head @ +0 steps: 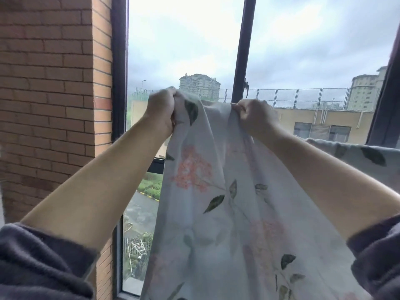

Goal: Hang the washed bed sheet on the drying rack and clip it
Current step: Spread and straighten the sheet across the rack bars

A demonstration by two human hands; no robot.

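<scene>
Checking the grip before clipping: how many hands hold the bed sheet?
2. The left hand grips the bed sheet at its top left; the right hand grips it by the window post.

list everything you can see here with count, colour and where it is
sheet: 1, pale blue with pink flowers and dark leaves, held up before the window, trailing right
brick wall: 1, orange-brown, left
window frame: 1, dark, uprights left, centre, right
towers: at least 2, pale, far outside
low building: 1, yellow, outside right
fence: 1, grey, on its roof
bushes: green, outside below
sleeves: 2, dark grey, bottom corners
left hand: grips sheet's top edge
right hand: grips sheet's top edge
</scene>
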